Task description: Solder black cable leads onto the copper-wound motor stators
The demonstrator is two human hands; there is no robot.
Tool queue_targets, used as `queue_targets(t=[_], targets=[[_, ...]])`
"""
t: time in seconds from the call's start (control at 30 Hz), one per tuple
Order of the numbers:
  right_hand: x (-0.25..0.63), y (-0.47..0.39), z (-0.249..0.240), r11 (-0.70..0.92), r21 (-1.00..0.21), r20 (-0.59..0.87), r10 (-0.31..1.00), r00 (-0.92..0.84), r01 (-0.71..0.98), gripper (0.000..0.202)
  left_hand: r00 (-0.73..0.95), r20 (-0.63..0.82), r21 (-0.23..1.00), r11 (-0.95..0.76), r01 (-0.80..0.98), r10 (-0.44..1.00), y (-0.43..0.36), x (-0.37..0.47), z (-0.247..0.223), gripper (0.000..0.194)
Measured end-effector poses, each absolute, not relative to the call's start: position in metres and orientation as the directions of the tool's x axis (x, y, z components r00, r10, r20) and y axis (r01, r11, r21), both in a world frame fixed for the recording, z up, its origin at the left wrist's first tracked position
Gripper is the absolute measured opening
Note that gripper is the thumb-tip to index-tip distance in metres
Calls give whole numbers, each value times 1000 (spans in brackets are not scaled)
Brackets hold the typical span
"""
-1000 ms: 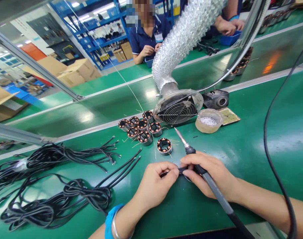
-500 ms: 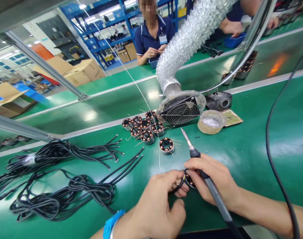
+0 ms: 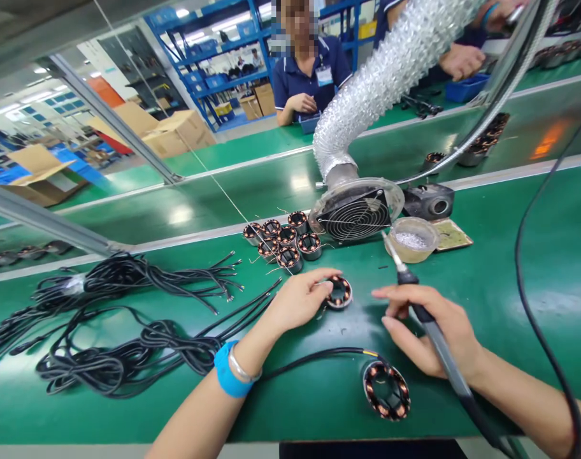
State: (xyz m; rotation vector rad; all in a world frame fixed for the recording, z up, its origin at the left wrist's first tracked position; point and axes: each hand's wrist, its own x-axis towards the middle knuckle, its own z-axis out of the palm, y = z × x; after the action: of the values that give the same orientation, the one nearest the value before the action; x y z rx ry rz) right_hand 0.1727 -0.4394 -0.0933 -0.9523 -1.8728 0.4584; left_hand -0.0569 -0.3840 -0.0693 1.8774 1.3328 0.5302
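My left hand [image 3: 297, 298], with a blue band at the wrist, has its thumb and fingers on the left rim of a motor stator [image 3: 348, 293] with copper windings. My right hand [image 3: 436, 325] holds a soldering iron [image 3: 434, 338], its tip pointing up and away near a round tub [image 3: 417, 254]; the thumb and index finger stick out to the left. Below and between my hands, a second stator [image 3: 367, 392] lies near the bench edge. A black cable [image 3: 314, 358] with a short yellow section runs to its top rim.
Several stators [image 3: 286, 236] stand grouped at the back beside a fume extractor fan [image 3: 357, 220] with a silver duct [image 3: 367, 95]. Bundles of black cable [image 3: 142, 347] cover the left. A sponge tray [image 3: 453, 234] and dark iron holder [image 3: 431, 201] stand right. A co-worker [image 3: 309, 76] sits opposite.
My left hand has let go of the cable and moved up to the single stator, drawing it slightly nearer. The cabled stator now lies on the bench. My right hand has shifted right with the iron.
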Motion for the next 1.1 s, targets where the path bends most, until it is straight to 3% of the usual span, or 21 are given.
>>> queue_targets(t=[0.07,0.17,0.3,0.47,0.57,0.67,0.73,0.9,1.1], targets=[[180,-430,-95,641,-615,558,765,-321,458,46,473,-83,820,-209,532,877,-383,-54,-66,38],[181,-422,-98,662,-624,460,741,-490,416,53,411,-87,820,-169,546,907,-382,-59,-61,35],[167,-420,-106,682,-648,455,704,-546,339,52,455,-274,830,-31,558,847,-387,-77,-59,27],[154,-424,-111,722,-616,526,674,-518,315,45,459,-368,863,113,493,809,-394,-84,-59,34],[155,-427,-115,707,-621,537,699,-473,339,46,459,-371,914,230,333,808,-394,-69,-60,43],[158,-430,-118,703,-607,539,707,-458,370,46,439,-450,891,425,162,778,-393,-52,-61,47],[160,-430,-119,701,-591,545,712,-443,399,47,423,-450,892,418,173,786,-396,-49,-60,47],[163,-431,-119,692,-579,553,722,-417,431,47,437,-386,866,156,476,812,-407,-62,-54,37],[163,-431,-119,682,-566,547,731,-407,464,45,415,-464,886,414,209,782,-407,-54,-64,32]])
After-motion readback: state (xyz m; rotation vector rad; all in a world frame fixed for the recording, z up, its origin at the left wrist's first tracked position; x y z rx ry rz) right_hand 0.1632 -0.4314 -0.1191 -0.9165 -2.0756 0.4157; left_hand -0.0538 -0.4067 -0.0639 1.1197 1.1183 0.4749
